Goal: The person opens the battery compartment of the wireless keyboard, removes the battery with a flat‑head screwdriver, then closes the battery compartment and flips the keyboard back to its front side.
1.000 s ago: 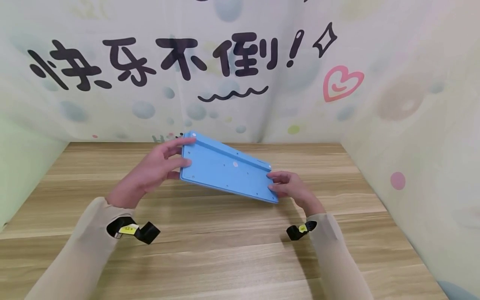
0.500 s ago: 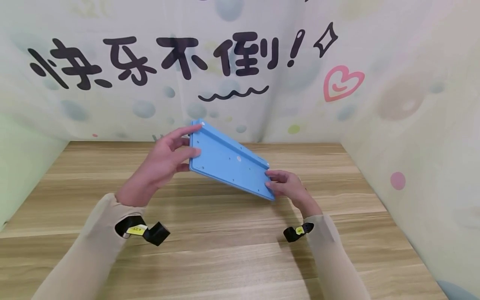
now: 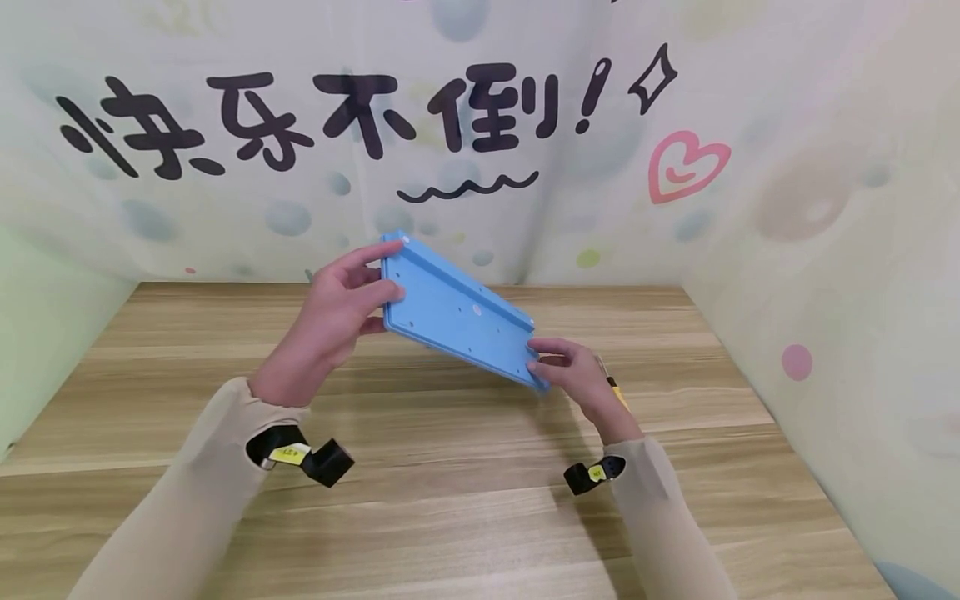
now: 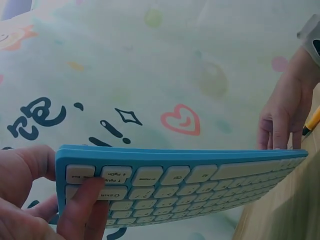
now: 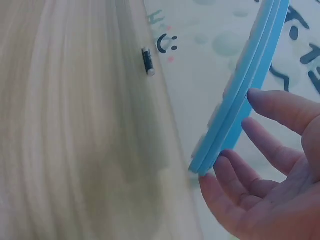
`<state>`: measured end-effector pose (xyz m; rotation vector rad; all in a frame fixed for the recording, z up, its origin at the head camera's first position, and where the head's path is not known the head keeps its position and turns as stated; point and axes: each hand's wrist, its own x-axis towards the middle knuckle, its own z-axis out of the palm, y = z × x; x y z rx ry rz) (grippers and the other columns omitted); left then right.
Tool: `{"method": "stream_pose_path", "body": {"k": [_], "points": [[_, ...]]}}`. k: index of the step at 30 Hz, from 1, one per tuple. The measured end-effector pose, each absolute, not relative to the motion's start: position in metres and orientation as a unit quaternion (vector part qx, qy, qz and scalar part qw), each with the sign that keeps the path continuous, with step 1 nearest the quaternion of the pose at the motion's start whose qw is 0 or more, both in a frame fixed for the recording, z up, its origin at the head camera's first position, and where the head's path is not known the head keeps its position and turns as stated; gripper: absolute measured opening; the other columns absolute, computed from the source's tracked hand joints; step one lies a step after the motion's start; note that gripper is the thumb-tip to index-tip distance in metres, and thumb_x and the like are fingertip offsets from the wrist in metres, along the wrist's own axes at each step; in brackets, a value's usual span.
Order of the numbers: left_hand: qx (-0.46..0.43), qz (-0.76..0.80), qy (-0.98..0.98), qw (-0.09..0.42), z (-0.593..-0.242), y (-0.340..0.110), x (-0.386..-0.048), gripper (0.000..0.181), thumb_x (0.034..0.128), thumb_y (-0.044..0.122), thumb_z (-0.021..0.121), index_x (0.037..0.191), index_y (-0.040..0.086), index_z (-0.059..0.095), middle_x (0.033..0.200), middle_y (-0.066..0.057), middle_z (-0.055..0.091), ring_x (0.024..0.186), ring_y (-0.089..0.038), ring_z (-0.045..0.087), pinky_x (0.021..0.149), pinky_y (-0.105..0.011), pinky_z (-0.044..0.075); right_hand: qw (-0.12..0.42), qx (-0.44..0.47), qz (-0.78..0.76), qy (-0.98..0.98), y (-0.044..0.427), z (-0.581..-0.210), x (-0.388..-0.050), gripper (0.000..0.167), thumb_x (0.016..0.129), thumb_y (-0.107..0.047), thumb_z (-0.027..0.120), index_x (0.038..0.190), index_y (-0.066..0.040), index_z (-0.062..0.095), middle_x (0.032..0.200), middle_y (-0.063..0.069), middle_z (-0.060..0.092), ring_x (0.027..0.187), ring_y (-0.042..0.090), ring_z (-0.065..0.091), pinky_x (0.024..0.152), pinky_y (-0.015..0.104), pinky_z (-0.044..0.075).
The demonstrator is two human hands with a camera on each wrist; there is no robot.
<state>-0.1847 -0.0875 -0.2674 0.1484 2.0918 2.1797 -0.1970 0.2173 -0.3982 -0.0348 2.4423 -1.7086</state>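
Note:
A blue keyboard [image 3: 465, 312] is held tilted above the table, its underside with small screw holes and a raised ridge facing the head view. In the left wrist view its white keys [image 4: 150, 192] show on the other face. My left hand [image 3: 318, 321] grips the higher left end, thumb on the underside and fingers around the edge onto the keys. At the lower right end, my right hand [image 3: 577, 379] holds the corner between thumb and fingers. In the right wrist view, that hand's fingertips [image 5: 255, 95] touch the keyboard's edge.
Behind my right wrist lies a slim tool with a yellow and black handle [image 3: 617, 392], partly hidden. A small dark cylinder with light ends, perhaps a battery [image 5: 148, 61], lies near the back edge of the wooden table [image 3: 450, 500]. A printed curtain [image 3: 247, 225] hangs behind.
The keyboard's left end has risen and shifted right with my left hand, steepening its tilt. My right hand has moved slightly left, and the yellow-handled tool now shows behind it.

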Motion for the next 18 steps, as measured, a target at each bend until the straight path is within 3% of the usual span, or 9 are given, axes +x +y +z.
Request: {"method": "stream_pose_path", "body": {"k": [5,11,18], "points": [[0.035,0.733,0.676,0.061,-0.268,-0.085,-0.186,0.054,0.0848,-0.001,0.054,0.136,0.015,0.046,0.113,-0.014,0.042,0.097,-0.033,0.048,0.066,-0.030,0.054,0.043,-0.047,-0.559,0.827,0.210,-0.385,-0.189,0.040,0.082,-0.015,0.068,0.119,-0.005,0.059,0.124,0.012,0.052,0.111,0.027,0.051,0.086,0.038,0.047],[0.028,0.736,0.674,0.060,-0.268,-0.080,-0.187,0.055,0.0839,-0.001,0.054,0.135,0.016,0.047,0.112,-0.015,0.043,0.096,-0.033,0.049,0.068,-0.033,0.054,-0.002,-0.118,-0.526,0.842,0.192,-0.370,-0.177,0.033,0.080,-0.016,0.072,0.111,-0.006,0.065,0.114,0.009,0.058,0.098,0.022,0.057,0.081,0.033,0.050],[0.026,0.733,0.678,0.058,-0.267,-0.072,-0.188,0.054,0.0833,-0.002,0.055,0.134,0.016,0.048,0.111,-0.015,0.044,0.093,-0.032,0.051,0.068,-0.034,0.054,-0.056,-0.188,-0.513,0.836,0.168,-0.359,-0.173,0.029,0.075,-0.016,0.076,0.102,-0.006,0.068,0.104,0.007,0.059,0.091,0.022,0.056,0.079,0.040,0.050]]}}
